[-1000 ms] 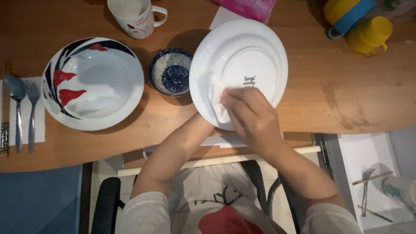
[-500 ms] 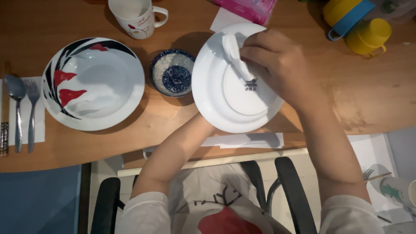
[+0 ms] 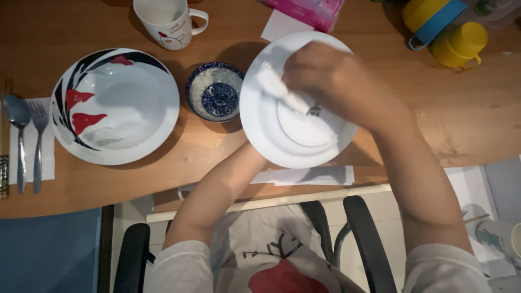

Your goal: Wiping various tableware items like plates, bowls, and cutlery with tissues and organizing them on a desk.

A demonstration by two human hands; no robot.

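My right hand [image 3: 331,81] pinches a white tissue [image 3: 279,88] against the underside of the white plate [image 3: 266,130], held tilted above the table [image 3: 461,108]. My left hand is hidden beneath the plate; grip not visible. Small blue bowl [image 3: 215,91] just left of it.

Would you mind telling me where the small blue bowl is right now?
In the head view, the small blue bowl sits on the wooden table, left of centre, between the big red-and-black bowl and the white plate.
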